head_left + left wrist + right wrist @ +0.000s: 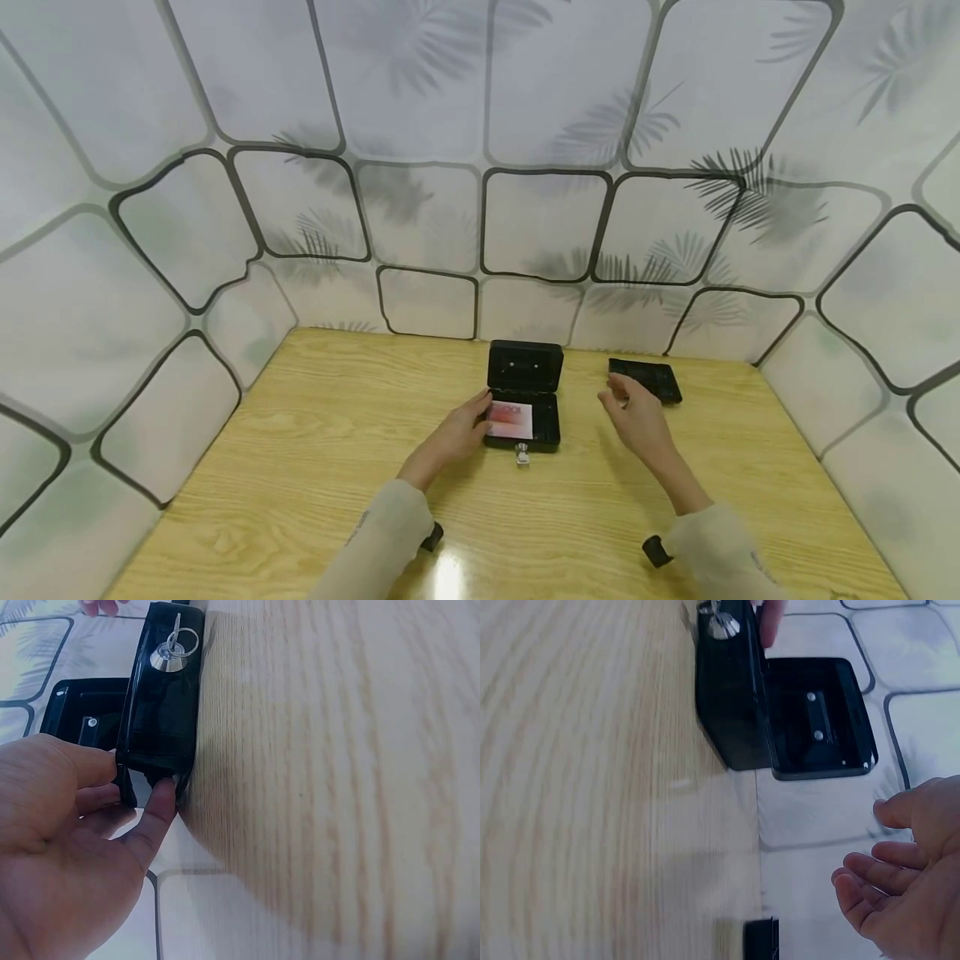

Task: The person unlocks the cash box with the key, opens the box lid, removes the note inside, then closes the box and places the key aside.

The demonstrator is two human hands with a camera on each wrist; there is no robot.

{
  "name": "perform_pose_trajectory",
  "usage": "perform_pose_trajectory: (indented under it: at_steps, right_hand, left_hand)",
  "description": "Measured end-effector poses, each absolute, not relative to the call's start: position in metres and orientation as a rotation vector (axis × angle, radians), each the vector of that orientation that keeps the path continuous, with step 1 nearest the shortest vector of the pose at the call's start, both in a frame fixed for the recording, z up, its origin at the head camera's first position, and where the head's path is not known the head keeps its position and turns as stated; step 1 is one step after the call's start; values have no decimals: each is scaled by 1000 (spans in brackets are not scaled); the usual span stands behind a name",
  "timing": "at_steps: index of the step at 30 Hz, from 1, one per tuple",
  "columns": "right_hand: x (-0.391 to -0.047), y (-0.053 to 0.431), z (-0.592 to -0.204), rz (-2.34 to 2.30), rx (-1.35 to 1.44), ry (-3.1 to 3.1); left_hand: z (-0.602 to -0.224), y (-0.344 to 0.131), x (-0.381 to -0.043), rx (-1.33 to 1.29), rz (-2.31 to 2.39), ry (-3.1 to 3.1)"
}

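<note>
A small black cash box [546, 421] stands on the table with its lid [525, 367] raised at the back. A pink-and-white printed paper slip [512, 420] lies in its left part. Keys hang from the round lock [169, 656] on the front face. My left hand [455, 432] grips the left side of the box, thumb and forefinger at its edge in the left wrist view. Between the box and a black tray [647, 381], my right hand [636, 417] hovers with fingers loosely bent and holds nothing.
The wooden table [337, 442] carries the box and the tray near its back edge. Patterned fabric walls [540, 225] rise behind it and on both sides. Dark bands [657, 552] sit at both sleeve cuffs.
</note>
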State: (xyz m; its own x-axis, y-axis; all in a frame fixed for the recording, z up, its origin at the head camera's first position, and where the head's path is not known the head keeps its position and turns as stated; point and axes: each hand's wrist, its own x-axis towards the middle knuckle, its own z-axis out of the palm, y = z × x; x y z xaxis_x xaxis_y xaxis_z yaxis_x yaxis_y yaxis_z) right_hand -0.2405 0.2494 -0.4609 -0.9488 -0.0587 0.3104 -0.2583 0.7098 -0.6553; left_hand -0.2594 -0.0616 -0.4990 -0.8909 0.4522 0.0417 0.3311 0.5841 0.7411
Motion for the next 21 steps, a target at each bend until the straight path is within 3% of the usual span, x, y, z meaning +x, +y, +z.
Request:
perform_pose_trajectory:
  at_steps: [21]
  right_hand:
    - [-235, 170, -463, 1008, 431, -2773]
  left_hand:
    - [-497, -63, -258, 697, 1211, 2671]
